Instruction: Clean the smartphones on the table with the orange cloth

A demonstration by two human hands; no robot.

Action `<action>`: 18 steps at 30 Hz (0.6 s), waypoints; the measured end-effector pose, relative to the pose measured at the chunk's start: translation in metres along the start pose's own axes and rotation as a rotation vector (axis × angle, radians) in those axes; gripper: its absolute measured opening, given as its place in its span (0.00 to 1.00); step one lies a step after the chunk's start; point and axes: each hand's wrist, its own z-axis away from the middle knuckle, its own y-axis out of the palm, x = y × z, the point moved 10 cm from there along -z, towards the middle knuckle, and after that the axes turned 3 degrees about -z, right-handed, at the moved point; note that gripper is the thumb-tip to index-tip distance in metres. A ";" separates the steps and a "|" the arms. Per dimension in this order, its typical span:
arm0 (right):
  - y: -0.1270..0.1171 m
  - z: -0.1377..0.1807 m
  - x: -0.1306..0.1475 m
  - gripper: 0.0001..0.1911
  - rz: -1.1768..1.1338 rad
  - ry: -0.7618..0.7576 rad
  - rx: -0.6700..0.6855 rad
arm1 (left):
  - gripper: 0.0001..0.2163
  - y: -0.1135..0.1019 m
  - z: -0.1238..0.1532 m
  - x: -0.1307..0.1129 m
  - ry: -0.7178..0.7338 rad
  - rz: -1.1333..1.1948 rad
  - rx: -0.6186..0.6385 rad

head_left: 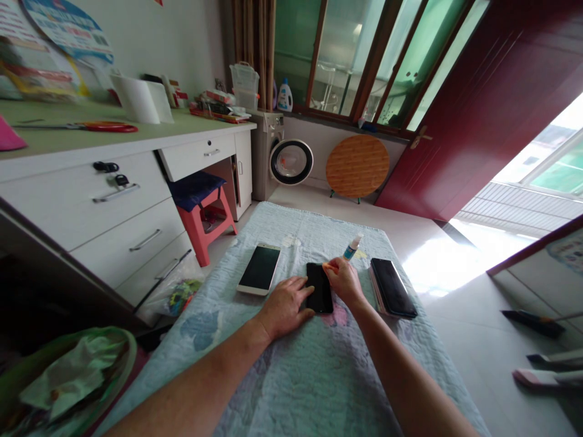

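Note:
A black smartphone lies face up on the blue quilted cloth. My left hand lies beside it, fingers stretched out, with the fingertips on the phone's left edge. At the phone's upper right corner my right hand is closed on a small orange cloth, pressed to the screen; most of the cloth is hidden by the fingers. Just beyond that hand stands a small spray bottle with a white top. A white-framed smartphone is to the left, and a stack of phones to the right.
A desk with drawers runs along the left, a red stool beside it. At lower left is a filled green-rimmed bin. Behind the table are a washing machine with its door open and a round wooden board.

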 end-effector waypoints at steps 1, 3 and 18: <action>0.000 0.002 0.000 0.10 -0.004 -0.002 0.008 | 0.25 0.000 0.000 0.000 0.000 0.001 -0.002; -0.001 0.009 0.001 0.09 -0.007 -0.003 0.031 | 0.25 0.001 0.000 0.001 -0.003 0.001 -0.004; -0.015 0.101 0.015 0.06 -0.035 -0.075 0.149 | 0.24 0.004 0.001 0.002 -0.043 -0.021 -0.017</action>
